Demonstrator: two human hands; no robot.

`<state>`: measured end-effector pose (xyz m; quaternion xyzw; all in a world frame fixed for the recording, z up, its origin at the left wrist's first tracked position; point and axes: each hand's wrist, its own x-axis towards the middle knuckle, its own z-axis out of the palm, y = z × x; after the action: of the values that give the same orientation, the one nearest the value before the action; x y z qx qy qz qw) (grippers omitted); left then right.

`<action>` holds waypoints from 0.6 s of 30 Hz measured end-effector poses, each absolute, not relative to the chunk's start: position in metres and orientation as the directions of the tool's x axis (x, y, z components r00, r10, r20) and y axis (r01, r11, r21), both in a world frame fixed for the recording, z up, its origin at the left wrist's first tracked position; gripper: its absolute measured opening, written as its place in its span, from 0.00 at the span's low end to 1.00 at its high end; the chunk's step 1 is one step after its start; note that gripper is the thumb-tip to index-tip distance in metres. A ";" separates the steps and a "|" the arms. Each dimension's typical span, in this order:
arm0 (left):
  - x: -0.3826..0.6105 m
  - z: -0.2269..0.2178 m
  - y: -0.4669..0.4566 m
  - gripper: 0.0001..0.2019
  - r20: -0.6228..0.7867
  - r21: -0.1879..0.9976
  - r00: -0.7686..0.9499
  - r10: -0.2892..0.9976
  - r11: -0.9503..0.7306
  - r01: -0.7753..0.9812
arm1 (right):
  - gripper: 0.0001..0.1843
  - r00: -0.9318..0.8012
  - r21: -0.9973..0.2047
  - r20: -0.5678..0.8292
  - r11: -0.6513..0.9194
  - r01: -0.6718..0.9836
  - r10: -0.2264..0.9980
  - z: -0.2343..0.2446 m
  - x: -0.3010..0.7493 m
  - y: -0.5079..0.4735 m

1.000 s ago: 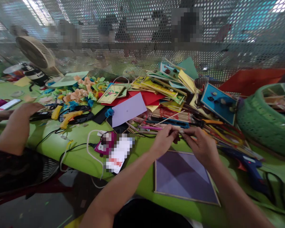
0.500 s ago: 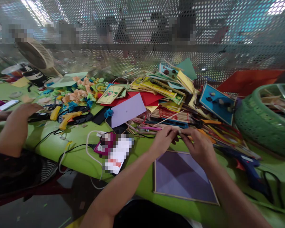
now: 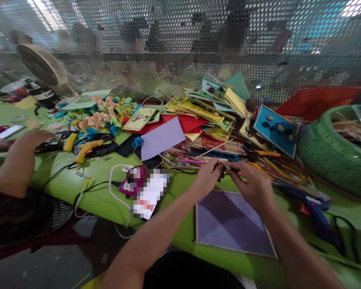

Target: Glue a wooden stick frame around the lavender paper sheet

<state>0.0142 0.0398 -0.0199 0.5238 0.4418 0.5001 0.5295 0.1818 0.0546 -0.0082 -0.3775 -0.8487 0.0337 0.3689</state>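
Observation:
My left hand (image 3: 208,175) and my right hand (image 3: 253,184) meet above the green table (image 3: 102,180), both pinched on a thin wooden stick (image 3: 227,164) held between their fingertips. Right below them lies a purple card framed with sticks (image 3: 233,222). Just beyond my fingers sits a heap of loose sticks and pens (image 3: 198,158).
A pile of decorated cards (image 3: 210,112) and a purple paper sheet (image 3: 162,138) fill the middle. A blue glue gun (image 3: 314,210) lies right, next to a green basket (image 3: 333,154). Yellow glue guns (image 3: 87,148), paper flowers (image 3: 99,116), a fan (image 3: 43,68) and another person's arm (image 3: 19,160) are left.
Both hands stay pinched together on the stick, shifting only slightly. The view wobbles a little.

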 end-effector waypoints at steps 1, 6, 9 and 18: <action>0.014 -0.019 0.039 0.10 0.062 0.997 0.100 0.993 -0.057 -0.046 | 0.10 -0.439 -0.344 0.598 0.709 0.615 0.670 -0.009 0.182 0.054; 0.012 -0.018 0.038 0.09 0.075 0.997 0.069 0.995 -0.075 0.003 | 0.10 -0.422 -0.385 0.577 0.688 0.614 0.700 -0.012 0.181 0.054; 0.012 -0.019 0.038 0.09 0.081 0.997 0.062 0.995 -0.082 0.006 | 0.10 -0.396 -0.418 0.573 0.671 0.612 0.718 -0.013 0.181 0.055; 0.012 -0.018 0.038 0.09 0.098 0.995 0.047 0.994 -0.099 0.015 | 0.09 -0.398 -0.360 0.620 0.696 0.621 0.676 -0.015 0.182 0.056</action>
<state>0.0124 0.0377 -0.0176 0.5400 0.4672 0.5079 0.4817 0.1821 0.0561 -0.0152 -0.3881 -0.8353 0.0356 0.3877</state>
